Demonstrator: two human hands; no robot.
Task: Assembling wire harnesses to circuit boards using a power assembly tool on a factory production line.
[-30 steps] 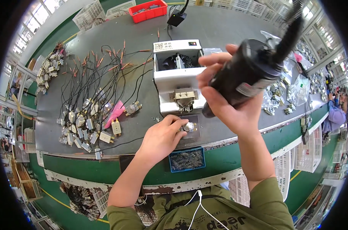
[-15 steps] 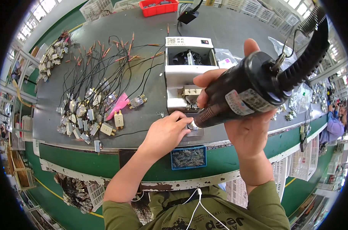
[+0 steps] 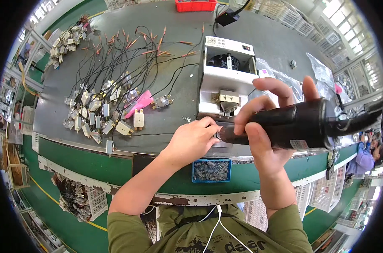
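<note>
I judge the step in hand to be seating a small part or fastener on the driver tip. My right hand (image 3: 263, 126) is clenched around the black cylindrical electric screwdriver (image 3: 292, 124), held level just above the near edge of the grey workbench (image 3: 157, 126). My left hand (image 3: 193, 139) pinches at its tip; what the fingertips hold is too small to tell. The next move calls for steady alignment. A white box-shaped machine (image 3: 227, 76) stands just behind.

Screwdriver (image 3: 301, 124) matt black plastic; machine (image 3: 227, 78) white, probably painted metal.
</note>
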